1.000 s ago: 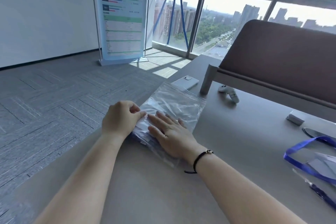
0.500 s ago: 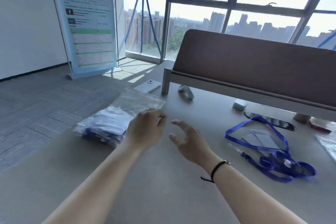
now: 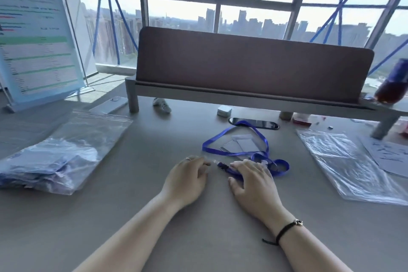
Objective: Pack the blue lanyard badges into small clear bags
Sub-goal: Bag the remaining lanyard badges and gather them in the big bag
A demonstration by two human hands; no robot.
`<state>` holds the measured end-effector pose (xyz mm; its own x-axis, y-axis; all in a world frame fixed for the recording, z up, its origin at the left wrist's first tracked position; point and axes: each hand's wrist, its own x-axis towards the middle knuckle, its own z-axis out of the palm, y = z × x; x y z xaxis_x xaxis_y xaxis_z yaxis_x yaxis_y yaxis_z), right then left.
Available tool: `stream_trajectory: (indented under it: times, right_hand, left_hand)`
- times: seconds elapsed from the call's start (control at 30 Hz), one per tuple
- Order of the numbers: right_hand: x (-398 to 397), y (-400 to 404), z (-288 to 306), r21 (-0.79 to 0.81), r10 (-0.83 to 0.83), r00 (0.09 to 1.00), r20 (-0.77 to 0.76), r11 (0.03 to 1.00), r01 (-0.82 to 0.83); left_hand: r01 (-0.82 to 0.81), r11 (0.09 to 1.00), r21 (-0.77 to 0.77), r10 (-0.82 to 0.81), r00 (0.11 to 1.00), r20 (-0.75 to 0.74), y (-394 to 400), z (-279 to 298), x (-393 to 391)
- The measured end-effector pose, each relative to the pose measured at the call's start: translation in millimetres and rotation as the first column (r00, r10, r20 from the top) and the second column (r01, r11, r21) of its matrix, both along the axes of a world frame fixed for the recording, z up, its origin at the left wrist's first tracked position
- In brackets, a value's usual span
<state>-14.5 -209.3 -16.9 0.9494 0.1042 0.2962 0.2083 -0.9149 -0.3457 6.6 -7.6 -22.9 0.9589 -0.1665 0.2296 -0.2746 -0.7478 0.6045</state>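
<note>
The lanyard (image 3: 237, 139) lies looped on the table (image 3: 154, 238) mid-desk, its badge cards (image 3: 241, 144) inside the loop. The right hand (image 3: 254, 183) lies on its clip end, fingers spread flat, gripping nothing. The left hand (image 3: 187, 180) rests just beside, fingers loosely curled; whether it pinches anything I cannot tell. A filled bag (image 3: 55, 157) sits far left, an empty bag (image 3: 353, 161) right

grey desk (image 3: 198, 238), lanyard (image 3: 234, 151), clear bags (image 3: 353, 161)

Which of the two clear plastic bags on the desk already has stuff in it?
The clear bag on the left, bulging with blue contents. The bag on the right lies flat and looks empty.
</note>
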Motion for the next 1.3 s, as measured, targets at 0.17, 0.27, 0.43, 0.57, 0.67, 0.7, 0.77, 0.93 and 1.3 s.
stream_trajectory:
  times: [0.17, 0.27, 0.43, 0.57, 0.67, 0.7, 0.77, 0.93, 1.3]
  right_hand:
    - [7, -10, -10, -0.052, 0.021, 1.000, -0.004, 0.998, -0.021]
    - [11, -6, -14, -0.014, 0.066, 0.997, 0.031, 0.998, -0.066]
    - [13, -7, -15, 0.029, 0.125, 0.992, 0.029, 0.992, -0.126]
    - [11, -5, -16, 0.022, 0.209, 0.977, 0.032, 0.978, -0.209]
    - [11, -5, -17, 0.020, 0.229, 0.971, 0.073, 0.973, -0.231]
    - [11, -5, -17, 0.033, 0.227, 0.970, 0.092, 0.973, -0.230]
    - [12, -6, -14, 0.101, 0.200, 0.970, 0.136, 0.972, -0.214]
    - [3, -6, -1, 0.358, 0.112, 0.982, 0.154, 0.920, -0.161]
    - [-23, -1, 50, 0.898, 0.406, 0.906, -0.118, -0.345, 0.272]
  left_hand:
    - [0.105, 0.959, 0.263, -0.122, 0.991, 0.048, -17, -1, -2]
    - [0.114, 0.941, 0.319, -0.136, 0.990, 0.047, -22, -1, 2]
    - [0.131, 0.961, 0.242, -0.157, 0.983, 0.091, -18, -9, 8]
    - [0.194, 0.967, 0.167, -0.217, 0.968, 0.128, -12, -10, 8]
    - [0.162, 0.986, -0.044, -0.155, 0.978, 0.140, -15, -4, 3]
    - [0.109, 0.983, -0.145, -0.091, 0.988, 0.123, -15, -1, 2]
    - [-0.006, 0.935, -0.354, 0.031, 0.997, 0.065, -14, 3, 4]
    - [-0.230, 0.606, -0.761, 0.232, 0.967, -0.108, -2, 3, 20]
    - [-0.020, 0.720, -0.694, -0.166, 0.966, -0.199, -17, 20, -7]
